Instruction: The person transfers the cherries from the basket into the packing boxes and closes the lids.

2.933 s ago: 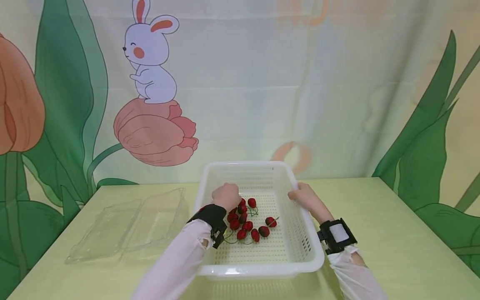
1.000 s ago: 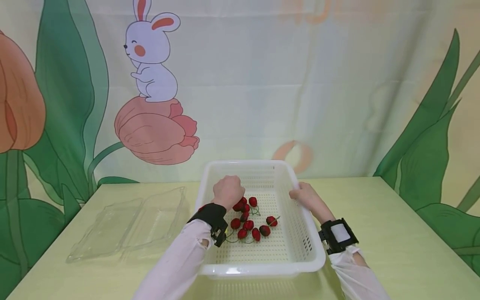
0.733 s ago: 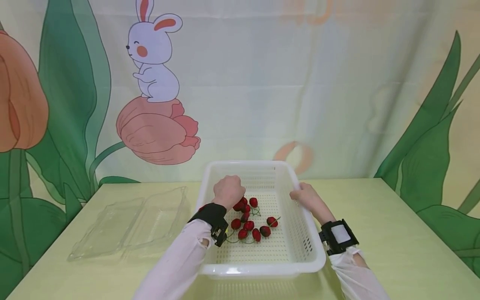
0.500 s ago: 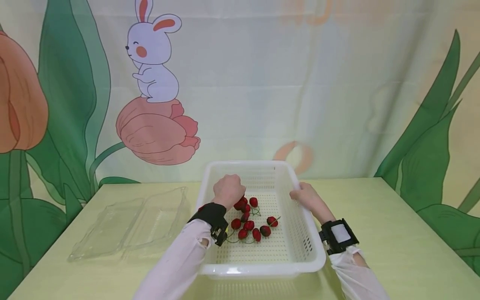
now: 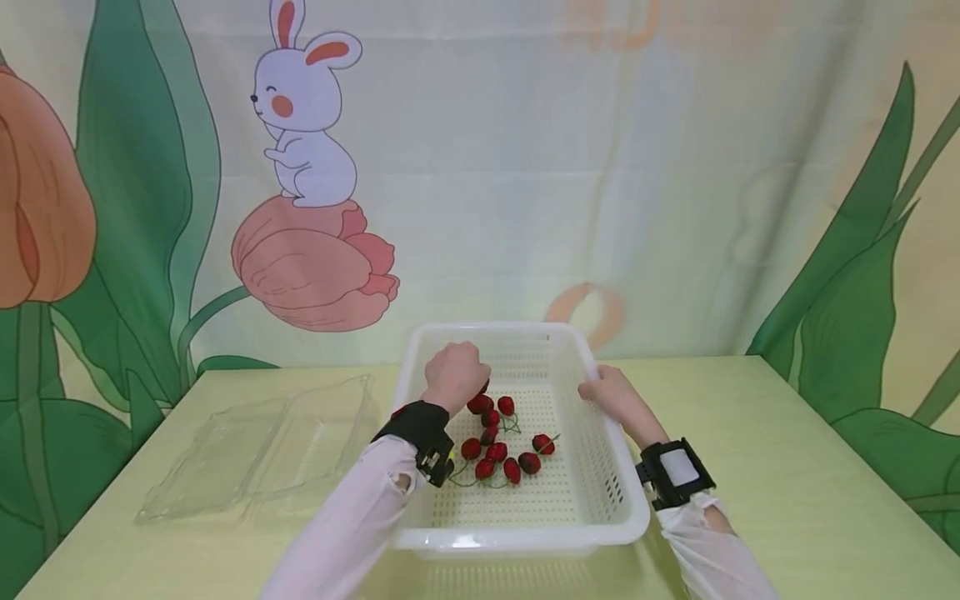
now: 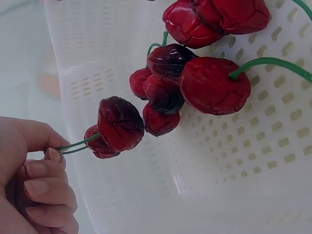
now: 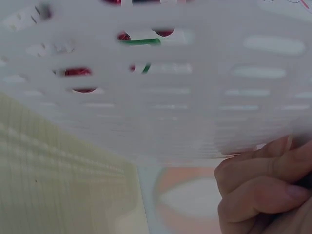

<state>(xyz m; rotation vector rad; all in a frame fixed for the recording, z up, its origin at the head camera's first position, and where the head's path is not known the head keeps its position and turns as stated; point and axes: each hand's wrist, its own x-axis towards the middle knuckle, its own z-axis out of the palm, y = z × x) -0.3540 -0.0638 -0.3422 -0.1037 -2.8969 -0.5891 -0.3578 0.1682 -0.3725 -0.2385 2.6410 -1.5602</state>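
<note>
My left hand (image 5: 454,377) is over the left part of a white perforated basket (image 5: 517,535). In the left wrist view, thumb and forefinger pinch the green stems of a pair of dark red cherries (image 6: 120,124), which hang free of the fingers. Several more cherries (image 5: 497,452) with green stems lie on the basket's floor, in front of and to the right of that hand. My right hand (image 5: 617,393) grips the basket's right rim; in the right wrist view its curled fingers (image 7: 263,190) show under the rim, beside the slotted outer wall.
A clear plastic clamshell box (image 5: 262,454) lies opened flat on the pale yellow table (image 5: 810,500), left of the basket. Behind the table hangs a printed curtain (image 5: 675,183) with a rabbit and tulips.
My left hand has risen slightly from the heap of cherries, with the pinched pair coming up under it. My right hand stays at the rim, and the basket has not moved.
</note>
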